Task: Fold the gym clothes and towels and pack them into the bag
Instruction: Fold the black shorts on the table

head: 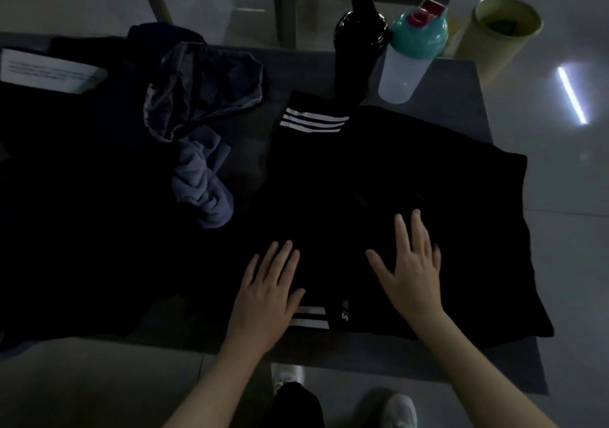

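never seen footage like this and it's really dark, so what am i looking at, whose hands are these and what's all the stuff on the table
There is no machine here. One camera worn on a person's head looks down at their own two bare hands. The left hand and the right hand both lie flat, fingers straight, on a black garment with white stripes spread on a grey table. Neither hand holds anything; they seem to be pressing the garment flat for folding. To the left lie a crumpled blue-grey cloth and a rumpled dark grey garment. At the far edge stand a black bottle and a clear shaker with a teal lid. A yellow bin stands on the floor beyond. The far left is too dark to read.
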Demonstrator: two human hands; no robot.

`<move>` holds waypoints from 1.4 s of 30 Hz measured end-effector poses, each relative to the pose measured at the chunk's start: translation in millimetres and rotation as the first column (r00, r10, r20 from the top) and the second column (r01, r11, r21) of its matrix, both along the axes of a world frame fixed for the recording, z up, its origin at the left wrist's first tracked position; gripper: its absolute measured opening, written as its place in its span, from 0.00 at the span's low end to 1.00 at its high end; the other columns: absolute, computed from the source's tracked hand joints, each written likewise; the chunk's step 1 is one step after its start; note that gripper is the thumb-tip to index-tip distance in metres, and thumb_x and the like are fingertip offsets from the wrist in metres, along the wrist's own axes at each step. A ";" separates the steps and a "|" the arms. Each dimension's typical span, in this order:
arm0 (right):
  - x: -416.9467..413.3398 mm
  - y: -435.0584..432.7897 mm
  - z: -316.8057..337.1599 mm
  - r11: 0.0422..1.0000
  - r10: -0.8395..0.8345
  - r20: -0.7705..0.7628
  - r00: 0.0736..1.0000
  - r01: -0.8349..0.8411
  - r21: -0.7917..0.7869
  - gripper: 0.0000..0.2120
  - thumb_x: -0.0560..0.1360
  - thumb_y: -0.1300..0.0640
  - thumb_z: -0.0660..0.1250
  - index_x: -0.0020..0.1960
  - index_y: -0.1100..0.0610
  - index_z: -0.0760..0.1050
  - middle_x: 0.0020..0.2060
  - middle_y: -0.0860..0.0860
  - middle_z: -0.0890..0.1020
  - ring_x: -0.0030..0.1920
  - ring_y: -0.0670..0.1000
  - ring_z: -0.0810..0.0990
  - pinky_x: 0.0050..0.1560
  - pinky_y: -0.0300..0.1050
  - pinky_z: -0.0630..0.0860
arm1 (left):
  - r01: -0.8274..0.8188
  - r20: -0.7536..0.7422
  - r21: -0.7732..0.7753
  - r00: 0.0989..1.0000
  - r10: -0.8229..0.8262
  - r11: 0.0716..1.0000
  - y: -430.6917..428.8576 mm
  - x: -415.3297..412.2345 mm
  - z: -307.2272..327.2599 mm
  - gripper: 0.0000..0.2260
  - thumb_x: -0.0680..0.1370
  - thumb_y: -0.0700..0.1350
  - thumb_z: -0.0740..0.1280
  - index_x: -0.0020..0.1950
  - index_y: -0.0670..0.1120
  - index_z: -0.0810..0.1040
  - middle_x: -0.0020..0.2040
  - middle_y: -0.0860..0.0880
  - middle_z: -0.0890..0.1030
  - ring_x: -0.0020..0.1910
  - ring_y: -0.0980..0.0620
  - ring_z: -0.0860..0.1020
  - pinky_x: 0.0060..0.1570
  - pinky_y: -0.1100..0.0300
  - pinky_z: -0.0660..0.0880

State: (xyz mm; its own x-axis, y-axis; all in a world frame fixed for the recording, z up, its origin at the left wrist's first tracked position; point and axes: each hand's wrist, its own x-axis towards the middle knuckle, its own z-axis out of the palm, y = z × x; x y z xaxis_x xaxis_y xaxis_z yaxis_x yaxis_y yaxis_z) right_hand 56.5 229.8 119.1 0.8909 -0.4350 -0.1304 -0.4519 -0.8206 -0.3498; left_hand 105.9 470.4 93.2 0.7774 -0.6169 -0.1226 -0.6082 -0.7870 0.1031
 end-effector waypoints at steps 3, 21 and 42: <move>-40.8 -9.6 -13.2 0.990 0.024 0.127 0.992 -0.006 -0.141 0.32 0.75 0.39 0.51 0.72 0.57 0.64 0.74 0.56 0.63 0.73 0.56 0.59 0.71 0.62 0.56 | 0.007 0.068 -0.020 0.998 -0.005 1.000 0.7 0.7 -7.6 0.27 0.81 0.57 0.46 0.75 0.44 0.63 0.76 0.46 0.62 0.75 0.47 0.61 0.69 0.47 0.58; -187.6 -26.5 -6.2 0.972 0.226 0.115 0.967 -0.216 -0.096 0.27 0.79 0.46 0.59 0.75 0.51 0.58 0.75 0.48 0.58 0.76 0.49 0.53 0.74 0.46 0.48 | -0.007 -0.007 0.078 1.000 0.007 0.997 -8.4 -92.5 14.0 0.40 0.73 0.70 0.53 0.77 0.47 0.54 0.77 0.52 0.53 0.77 0.51 0.51 0.73 0.53 0.53; -217.4 -74.4 -20.4 0.887 0.222 0.247 0.943 -0.090 -0.453 0.18 0.53 0.60 0.82 0.40 0.56 0.79 0.37 0.52 0.78 0.38 0.58 0.80 0.37 0.52 0.78 | -0.268 -0.035 -0.256 0.963 0.268 0.929 34.5 -87.0 71.7 0.10 0.79 0.45 0.60 0.57 0.50 0.78 0.50 0.46 0.80 0.48 0.46 0.79 0.43 0.56 0.74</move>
